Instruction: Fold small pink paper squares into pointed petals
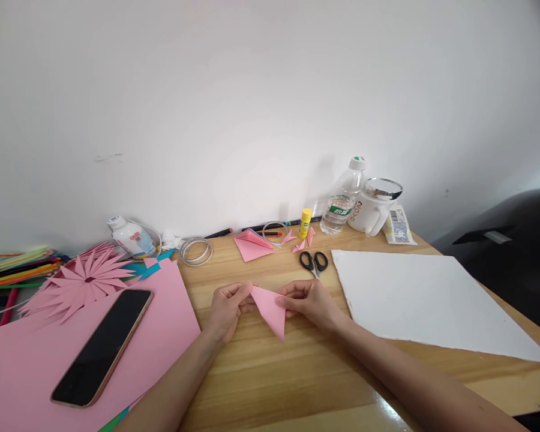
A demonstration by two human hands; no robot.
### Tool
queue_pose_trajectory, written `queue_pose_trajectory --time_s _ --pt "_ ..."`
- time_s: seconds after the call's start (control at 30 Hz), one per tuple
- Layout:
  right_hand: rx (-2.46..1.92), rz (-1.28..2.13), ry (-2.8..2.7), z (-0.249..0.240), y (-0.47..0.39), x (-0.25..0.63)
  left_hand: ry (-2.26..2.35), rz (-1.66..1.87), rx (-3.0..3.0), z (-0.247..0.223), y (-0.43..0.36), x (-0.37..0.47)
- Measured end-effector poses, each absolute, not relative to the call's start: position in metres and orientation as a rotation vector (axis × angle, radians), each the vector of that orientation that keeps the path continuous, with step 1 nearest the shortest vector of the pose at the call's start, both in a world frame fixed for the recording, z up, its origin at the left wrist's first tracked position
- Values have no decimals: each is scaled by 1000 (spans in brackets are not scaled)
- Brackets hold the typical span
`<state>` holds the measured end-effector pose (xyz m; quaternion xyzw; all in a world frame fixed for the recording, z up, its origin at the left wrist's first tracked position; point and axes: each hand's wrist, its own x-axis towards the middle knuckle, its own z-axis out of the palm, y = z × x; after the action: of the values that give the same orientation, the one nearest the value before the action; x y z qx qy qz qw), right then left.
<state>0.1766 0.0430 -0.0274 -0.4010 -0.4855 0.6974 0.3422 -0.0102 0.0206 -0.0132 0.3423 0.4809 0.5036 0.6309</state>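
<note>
A folded piece of pink paper [271, 310], roughly triangular, is held up over the wooden table between both hands. My left hand [230, 304] pinches its upper left corner between thumb and fingers. On the other side, my right hand [306, 302] grips the right edge, thumb in front and fingers behind. The paper's lowest corner points down toward me. Just beyond my right hand lie scissors [314, 262] with black handles, their blades partly hidden by the hand. Behind them are small folded pink pieces [299, 246] and a stack of folded pink paper [253, 245].
A phone [102, 348] rests on pink sheets [171, 336] at left, near a pink paper pinwheel shape [88, 279]. A white board [414, 300] lies at right. Along the wall stand a glue stick [305, 224], a water bottle [342, 201], a mug [368, 210] and a white bottle [130, 237].
</note>
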Motion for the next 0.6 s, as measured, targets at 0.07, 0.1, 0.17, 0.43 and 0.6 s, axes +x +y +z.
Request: queue_pose_trajectory --time_s 0.07,0.1,0.17,0.43,0.6 --pt "-1046 1810 -1216 -27 43 175 1084 1085 842 -12 19 -8" --pt "-1048 1799 -1186 -27 42 175 1068 1027 888 -11 18 -7" --pt "-1062 1763 -1120 -27 41 173 1036 890 987 -10 16 -6" --pt "-1095 1678 -992 -23 37 169 985 691 1058 -10 13 -8" --pt "-1123 1688 -907 -18 36 165 974 690 962 -13 10 -4"
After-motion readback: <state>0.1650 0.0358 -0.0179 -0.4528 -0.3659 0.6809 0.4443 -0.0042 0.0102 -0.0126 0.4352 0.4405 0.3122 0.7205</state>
